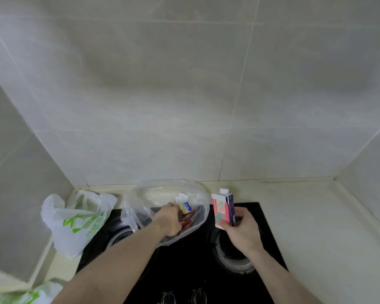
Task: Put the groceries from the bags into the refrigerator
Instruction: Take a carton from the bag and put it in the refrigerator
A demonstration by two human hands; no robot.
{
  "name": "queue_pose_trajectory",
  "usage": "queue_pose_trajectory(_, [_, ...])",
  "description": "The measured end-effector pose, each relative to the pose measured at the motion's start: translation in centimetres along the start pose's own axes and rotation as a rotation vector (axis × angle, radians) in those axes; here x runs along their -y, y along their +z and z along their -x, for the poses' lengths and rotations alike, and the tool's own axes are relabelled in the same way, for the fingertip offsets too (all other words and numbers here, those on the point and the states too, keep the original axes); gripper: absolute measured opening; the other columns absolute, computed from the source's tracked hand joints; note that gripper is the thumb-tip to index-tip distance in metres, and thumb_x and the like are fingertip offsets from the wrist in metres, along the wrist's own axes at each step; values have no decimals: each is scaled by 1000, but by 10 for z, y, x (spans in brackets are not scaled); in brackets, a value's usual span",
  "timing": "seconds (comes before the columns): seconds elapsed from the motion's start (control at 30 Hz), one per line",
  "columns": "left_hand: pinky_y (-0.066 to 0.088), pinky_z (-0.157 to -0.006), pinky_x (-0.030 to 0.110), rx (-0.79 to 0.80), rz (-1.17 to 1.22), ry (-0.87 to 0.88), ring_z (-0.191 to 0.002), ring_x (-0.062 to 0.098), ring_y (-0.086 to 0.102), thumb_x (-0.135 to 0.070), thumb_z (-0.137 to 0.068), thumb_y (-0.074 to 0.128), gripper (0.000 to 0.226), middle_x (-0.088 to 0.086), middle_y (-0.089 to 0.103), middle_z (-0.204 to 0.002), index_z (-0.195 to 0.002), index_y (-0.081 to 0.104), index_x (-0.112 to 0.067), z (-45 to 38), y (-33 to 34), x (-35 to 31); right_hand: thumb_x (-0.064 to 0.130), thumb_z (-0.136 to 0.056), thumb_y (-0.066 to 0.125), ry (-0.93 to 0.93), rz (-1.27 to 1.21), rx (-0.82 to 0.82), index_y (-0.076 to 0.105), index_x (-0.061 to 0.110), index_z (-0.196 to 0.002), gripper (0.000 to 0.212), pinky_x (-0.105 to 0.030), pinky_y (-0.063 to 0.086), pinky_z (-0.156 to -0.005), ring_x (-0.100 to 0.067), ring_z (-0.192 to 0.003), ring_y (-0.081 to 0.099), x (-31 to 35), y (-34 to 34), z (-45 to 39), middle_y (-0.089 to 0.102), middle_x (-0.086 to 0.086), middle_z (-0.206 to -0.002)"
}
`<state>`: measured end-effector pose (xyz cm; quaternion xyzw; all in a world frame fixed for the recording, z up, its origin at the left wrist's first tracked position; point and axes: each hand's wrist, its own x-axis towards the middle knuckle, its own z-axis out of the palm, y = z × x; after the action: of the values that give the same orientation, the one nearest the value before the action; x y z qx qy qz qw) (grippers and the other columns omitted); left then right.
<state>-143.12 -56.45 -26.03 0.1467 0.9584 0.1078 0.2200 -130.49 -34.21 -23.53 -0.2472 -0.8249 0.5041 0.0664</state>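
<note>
A clear plastic bag (162,194) stands open on the black gas stove (191,260). My left hand (169,220) reaches inside it, fingers curled around a small yellow, red and blue carton (185,208); red packaged items (188,221) lie beneath. My right hand (241,231) grips a pink, white and dark blue drink carton (223,210) upright, just right of the bag, above the right burner (233,257). A white bag with green print (77,220) sits on the counter at the left. No refrigerator is in view.
Grey tiled walls enclose the counter (316,216) on three sides. The left burner (119,235) is partly hidden by the bags. Two stove knobs (182,297) sit at the front edge. Another white and green bag (31,295) shows at the bottom left.
</note>
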Motion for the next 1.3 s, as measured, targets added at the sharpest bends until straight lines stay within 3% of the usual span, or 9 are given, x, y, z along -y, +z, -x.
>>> queue_pose_trajectory(0.1, [45, -106, 43, -6, -60, 9, -123, 33, 50, -24, -83, 54, 52, 9, 48, -134, -134, 51, -15, -25, 8, -8, 35, -77, 87, -5, 16, 6, 58, 37, -107, 42, -12, 44, -72, 4, -93, 64, 0, -8, 5, 66, 17, -108])
queue_pose_trajectory(0.37, [47, -102, 45, 7, -178, 45, -123, 31, 46, -20, -85, 52, 57, 5, 45, -142, -142, 44, -16, -82, 36, -10, 39, -74, 87, -26, 50, -29, 60, 38, -108, 44, -8, 47, -71, 18, -94, 59, -8, -21, 1, 68, 18, -106])
queue_pose_trajectory(0.5, [46, -99, 41, -2, -194, 41, -122, 30, 46, -16, -89, 49, 46, 6, 46, -141, -134, 47, -14, -101, 51, -9, 37, -73, 88, -36, 52, -18, 59, 40, -106, 44, -11, 49, -72, 13, -92, 62, -14, -24, -2, 68, 16, -106])
queue_pose_trajectory(0.77, [49, -100, 41, -56, -226, 33, -127, 27, 43, -11, -89, 55, 53, 3, 54, -133, -140, 46, -19, -118, 59, -12, 36, -76, 86, -85, 45, -31, 59, 42, -107, 42, -13, 51, -71, 10, -92, 63, -7, -26, -4, 67, 16, -107])
queue_pose_trajectory(1.0, [45, -99, 38, -240, -189, 25, -129, 25, 42, -19, -92, 53, 51, 1, 47, -141, -142, 42, -23, -126, 50, -5, 40, -77, 84, -87, 58, -32, 56, 45, -104, 40, -16, 49, -71, 11, -92, 62, -4, -31, 6, 64, 19, -109])
queue_pose_trajectory(1.3, [44, -105, 44, -122, -139, 2, -130, 34, 40, -16, -91, 50, 55, 11, 39, -147, -144, 38, -9, -151, 55, 4, 43, -77, 82, -88, 88, -43, 56, 46, -108, 41, -17, 52, -77, 11, -96, 60, -15, -31, 6, 63, 23, -111])
